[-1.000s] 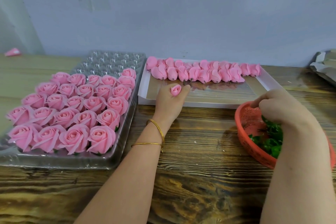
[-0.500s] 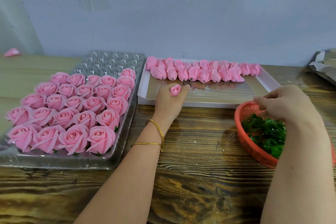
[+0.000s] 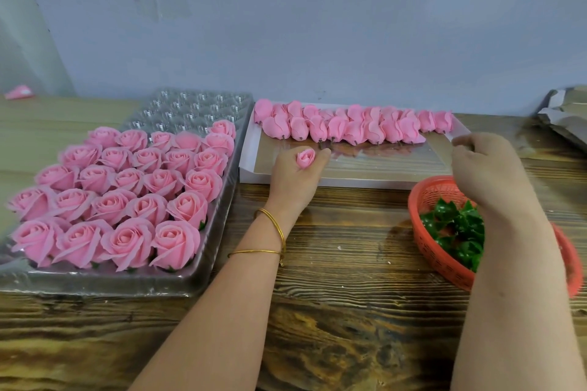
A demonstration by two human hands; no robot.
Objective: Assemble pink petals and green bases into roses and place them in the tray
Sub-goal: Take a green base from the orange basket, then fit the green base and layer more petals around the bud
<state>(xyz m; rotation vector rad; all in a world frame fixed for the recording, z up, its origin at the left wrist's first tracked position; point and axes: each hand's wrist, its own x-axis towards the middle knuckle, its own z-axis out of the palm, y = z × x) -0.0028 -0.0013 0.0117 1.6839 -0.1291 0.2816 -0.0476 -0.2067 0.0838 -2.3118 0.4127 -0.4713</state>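
The pink rose bud (image 3: 305, 158) is a small, tightly wrapped spiral of pale pink petals, far smaller than the finished blooms. Its spiral top faces up towards the camera. Its long axis is tilted, running from near-left to far-right.

The left hand (image 3: 293, 179) grips the bud between thumb and curled index finger. This hand lies over the front wall of the white shallow box (image 3: 365, 182), near the middle of the tabletop (image 3: 349, 311). Two gold bangles (image 3: 273, 225) sit on the left wrist.

Pink petal shells (image 3: 349, 127) lie in a double row along the far side of the box, stubs towards the near edge.

The right hand (image 3: 489, 168) hangs above the red basket (image 3: 444, 267) at the right edge. Its fingers are curled and bunched; whether they hold anything cannot be told. The basket contains green bases (image 3: 454, 225).

The clear plastic tray (image 3: 197, 105) sits by the left edge. Finished roses (image 3: 127, 187) fill its near rows, tops upward.
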